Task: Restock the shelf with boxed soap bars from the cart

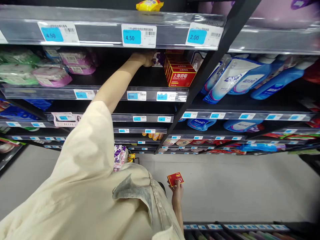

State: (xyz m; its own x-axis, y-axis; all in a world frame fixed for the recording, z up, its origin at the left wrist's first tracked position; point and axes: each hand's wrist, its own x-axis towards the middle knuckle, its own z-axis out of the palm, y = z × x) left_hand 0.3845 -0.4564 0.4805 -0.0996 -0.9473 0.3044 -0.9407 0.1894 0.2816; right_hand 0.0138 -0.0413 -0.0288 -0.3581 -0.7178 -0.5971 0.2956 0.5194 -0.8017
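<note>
My left hand (147,58) reaches deep into the upper shelf, its fingers closed at the left edge of a purple-and-white box (158,60). Part of that hand lies in shadow, and the fingertips are hard to see. Just right of it stands a row of red soap boxes (181,74) with gold edges. Low down, beside my body, my right hand (177,190) grips a single red soap box (175,179) of the same look, thumb on its face.
Pink and green wrapped packs (51,75) sit at the shelf's left. Blue-and-white detergent bottles (250,80) fill the bay beyond a black upright. Purple-and-white boxes (120,155) are stacked below, by my shirt. Price rails (107,31) edge each shelf; grey floor (225,183) lies underneath.
</note>
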